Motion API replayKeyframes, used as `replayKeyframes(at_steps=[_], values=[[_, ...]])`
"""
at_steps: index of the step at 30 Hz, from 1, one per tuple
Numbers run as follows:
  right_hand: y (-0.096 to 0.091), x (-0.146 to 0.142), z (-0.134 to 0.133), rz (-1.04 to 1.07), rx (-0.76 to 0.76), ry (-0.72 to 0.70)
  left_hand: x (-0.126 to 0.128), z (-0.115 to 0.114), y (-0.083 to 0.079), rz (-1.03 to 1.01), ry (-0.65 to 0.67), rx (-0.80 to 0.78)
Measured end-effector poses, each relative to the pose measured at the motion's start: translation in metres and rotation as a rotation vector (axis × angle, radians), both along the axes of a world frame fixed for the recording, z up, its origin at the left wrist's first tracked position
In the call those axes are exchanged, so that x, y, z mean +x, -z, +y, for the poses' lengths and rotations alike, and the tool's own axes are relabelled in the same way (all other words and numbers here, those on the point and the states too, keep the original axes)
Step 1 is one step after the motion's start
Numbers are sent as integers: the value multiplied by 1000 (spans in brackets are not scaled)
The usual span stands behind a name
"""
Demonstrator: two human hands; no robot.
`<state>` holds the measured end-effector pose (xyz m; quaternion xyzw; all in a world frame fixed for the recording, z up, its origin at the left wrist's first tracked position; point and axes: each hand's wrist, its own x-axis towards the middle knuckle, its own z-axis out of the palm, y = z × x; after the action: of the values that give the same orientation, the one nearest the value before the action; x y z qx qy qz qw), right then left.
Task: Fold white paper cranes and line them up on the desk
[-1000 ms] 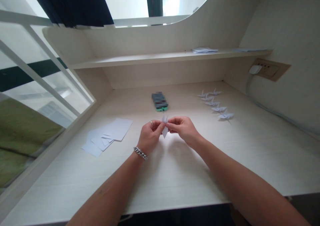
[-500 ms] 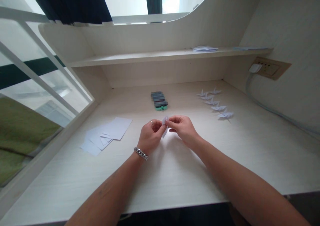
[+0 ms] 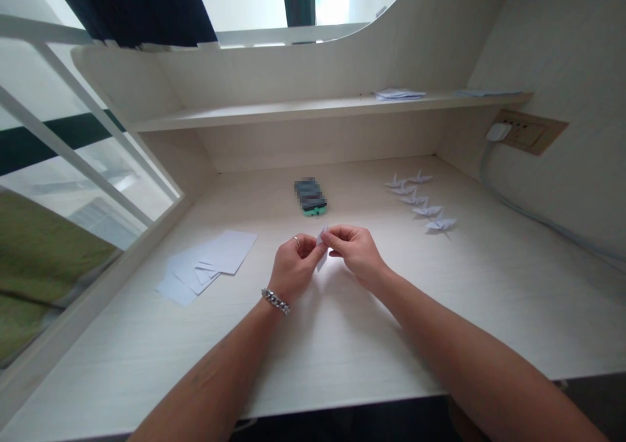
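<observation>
A small folded white paper (image 3: 321, 261) is held between my two hands, just above the middle of the desk (image 3: 313, 364). My left hand (image 3: 294, 263), with a ring and a chain bracelet at the wrist, pinches its left side. From the other side my right hand (image 3: 358, 251) grips its upper part between thumb and fingers. The fingertips cover much of the paper, so its exact fold is hard to make out. Several folded paper cranes (image 3: 428, 211) stand in a loose row to the right of my hands.
Left of my hands lie several loose white paper sheets (image 3: 235, 250), overlapping. A dark phone-like object with a green end (image 3: 312, 197) lies beyond them. Folded papers (image 3: 398, 94) rest on the shelf (image 3: 274, 111). On the right wall, a cable runs from a white plug (image 3: 499, 132).
Both hands keep their pinch on the folded paper, with the fingers shifting very slightly. The whole view has drifted a little; the other things lie as before.
</observation>
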<state>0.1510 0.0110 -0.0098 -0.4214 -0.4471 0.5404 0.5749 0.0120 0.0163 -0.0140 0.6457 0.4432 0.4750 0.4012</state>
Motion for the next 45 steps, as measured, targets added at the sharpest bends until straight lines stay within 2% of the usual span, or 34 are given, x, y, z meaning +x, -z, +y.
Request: replayKeyframes(at_steps=[9, 15, 21, 27, 37, 45], values=[[1, -2, 1, -23, 34, 72, 0, 0, 2, 49, -20, -4], [4, -2, 2, 34, 83, 44, 0, 0, 0, 2, -3, -31], [5, 0, 5, -4, 99, 9, -1, 1, 2, -30, 9, -32], [5, 3, 5, -41, 108, 91, 0, 0, 3, -8, 7, -11], [4, 4, 7, -32, 96, 49, -1, 0, 3, 13, 9, -40], [8, 5, 8, -34, 145, 11, -2, 1, 1, -9, 17, -70]])
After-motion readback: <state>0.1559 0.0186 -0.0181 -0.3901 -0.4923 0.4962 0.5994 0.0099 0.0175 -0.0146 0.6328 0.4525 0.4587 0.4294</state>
